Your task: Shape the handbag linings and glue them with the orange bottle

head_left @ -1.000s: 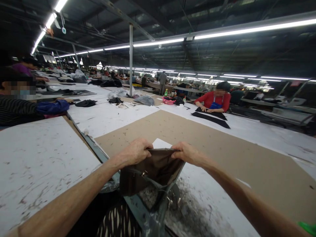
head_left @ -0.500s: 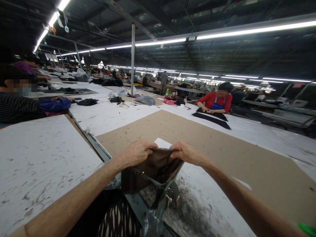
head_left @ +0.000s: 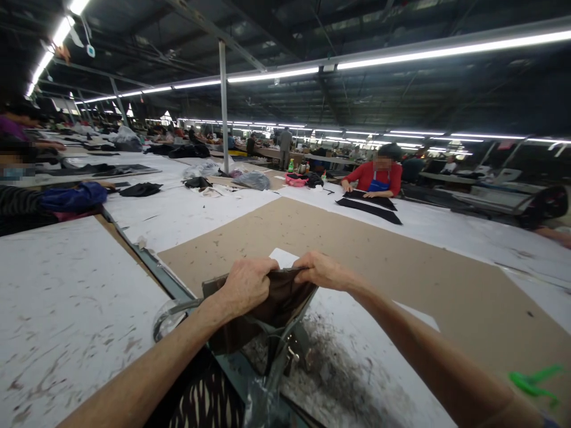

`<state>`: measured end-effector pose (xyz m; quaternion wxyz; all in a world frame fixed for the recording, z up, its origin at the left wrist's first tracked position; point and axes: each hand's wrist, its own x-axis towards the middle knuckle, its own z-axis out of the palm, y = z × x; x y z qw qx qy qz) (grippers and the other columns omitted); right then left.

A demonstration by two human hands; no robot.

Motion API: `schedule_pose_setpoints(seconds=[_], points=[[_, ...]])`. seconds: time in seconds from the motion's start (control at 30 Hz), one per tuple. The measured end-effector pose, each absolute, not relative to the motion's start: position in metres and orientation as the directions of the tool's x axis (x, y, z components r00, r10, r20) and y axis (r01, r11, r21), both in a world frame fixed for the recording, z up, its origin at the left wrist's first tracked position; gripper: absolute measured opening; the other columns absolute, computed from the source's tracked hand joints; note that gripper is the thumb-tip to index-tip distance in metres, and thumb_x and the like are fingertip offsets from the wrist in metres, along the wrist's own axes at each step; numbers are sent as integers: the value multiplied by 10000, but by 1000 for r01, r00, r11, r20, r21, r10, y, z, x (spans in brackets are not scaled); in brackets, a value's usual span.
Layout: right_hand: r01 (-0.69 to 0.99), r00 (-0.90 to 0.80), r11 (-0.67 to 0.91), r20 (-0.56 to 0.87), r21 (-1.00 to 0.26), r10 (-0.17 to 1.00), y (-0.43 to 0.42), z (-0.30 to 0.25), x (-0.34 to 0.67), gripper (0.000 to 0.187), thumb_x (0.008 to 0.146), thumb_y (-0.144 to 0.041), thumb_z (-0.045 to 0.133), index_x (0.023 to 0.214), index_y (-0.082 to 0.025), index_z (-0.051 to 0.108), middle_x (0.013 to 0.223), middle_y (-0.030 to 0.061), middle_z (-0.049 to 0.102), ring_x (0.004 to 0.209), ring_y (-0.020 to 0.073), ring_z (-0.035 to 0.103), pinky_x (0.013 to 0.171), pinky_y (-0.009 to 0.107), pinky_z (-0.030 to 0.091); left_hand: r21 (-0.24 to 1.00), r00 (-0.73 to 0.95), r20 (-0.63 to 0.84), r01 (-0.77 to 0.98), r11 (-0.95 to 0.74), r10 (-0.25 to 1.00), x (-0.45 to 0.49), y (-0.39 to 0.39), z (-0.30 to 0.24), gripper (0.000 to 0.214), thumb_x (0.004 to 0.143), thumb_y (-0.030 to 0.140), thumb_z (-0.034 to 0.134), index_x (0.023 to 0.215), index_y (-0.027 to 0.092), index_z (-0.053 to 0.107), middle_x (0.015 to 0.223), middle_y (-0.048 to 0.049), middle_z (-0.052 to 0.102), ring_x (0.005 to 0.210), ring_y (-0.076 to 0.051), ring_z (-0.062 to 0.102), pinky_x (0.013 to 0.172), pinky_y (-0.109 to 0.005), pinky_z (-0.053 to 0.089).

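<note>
A dark brown bag-like fabric piece [head_left: 272, 309] hangs at the near table edge, held up by its top rim. My left hand [head_left: 247, 284] is closed on the rim's left part, fingers curled over it. My right hand [head_left: 319, 268] pinches the rim's right end. The two hands are close together, almost touching. A small metal buckle [head_left: 292, 355] dangles below the piece. A white sheet [head_left: 282, 258] lies on the table just behind my hands.
A large brown cardboard sheet [head_left: 357, 249] covers the table ahead. A person in red [head_left: 373, 176] works on black fabric strips [head_left: 368, 209] at the far side. A blue-sleeved arm [head_left: 66, 197] rests at left. A green tool [head_left: 530, 380] lies at the right.
My hands have drawn closer together along the rim, the left one sliding right and gathering the brown piece. The view has shifted a little to the right.
</note>
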<state>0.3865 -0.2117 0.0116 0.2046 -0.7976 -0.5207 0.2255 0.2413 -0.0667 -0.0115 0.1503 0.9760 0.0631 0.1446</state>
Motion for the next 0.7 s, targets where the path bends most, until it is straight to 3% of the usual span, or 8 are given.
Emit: schedule_pose_setpoints(seconds=[0.13, 0.23, 0.33, 0.53, 0.7], points=[[709, 332, -361, -165, -606, 929, -212, 8, 392, 115, 653, -244, 537, 681, -155, 604, 532, -48, 459, 545, 94, 423, 486, 190, 276, 328, 954, 265, 50, -943, 142, 239, -68, -10, 298, 663, 113, 382, 840, 225, 594, 808, 2, 621, 784, -154, 546, 685, -258, 345], [716, 324, -349, -155, -604, 933, -212, 7, 394, 112, 659, -239, 539, 684, -153, 606, 529, -51, 458, 541, 91, 419, 479, 188, 265, 326, 954, 246, 88, -941, 174, 241, -71, -6, 170, 744, 255, 452, 811, 228, 606, 778, 2, 623, 749, -154, 538, 631, -250, 320], [731, 325, -352, -155, -585, 933, -213, 8, 393, 103, 666, -242, 547, 671, -154, 601, 496, -59, 421, 512, 83, 394, 462, 192, 241, 322, 943, 219, 172, -931, 250, 245, -73, -5, 205, 787, 385, 472, 797, 253, 629, 769, 8, 632, 739, -153, 534, 599, -247, 290], [737, 304, -333, -151, -587, 940, -213, 13, 386, 141, 672, -299, 597, 709, -164, 607, 546, -56, 476, 553, 91, 428, 485, 192, 268, 281, 942, 205, 205, -938, 267, 251, -73, -5, 226, 821, 359, 432, 789, 261, 634, 749, 4, 629, 730, -155, 534, 600, -246, 291], [858, 249, -206, 29, -470, 968, -212, 16, 376, 204, 801, -355, 498, 770, -186, 608, 589, -45, 483, 588, 91, 432, 550, 204, 277, 294, 942, 203, 201, -935, 267, 254, -76, -2, 223, 807, 322, 432, 770, 245, 637, 750, -9, 632, 739, -166, 552, 597, -255, 311]])
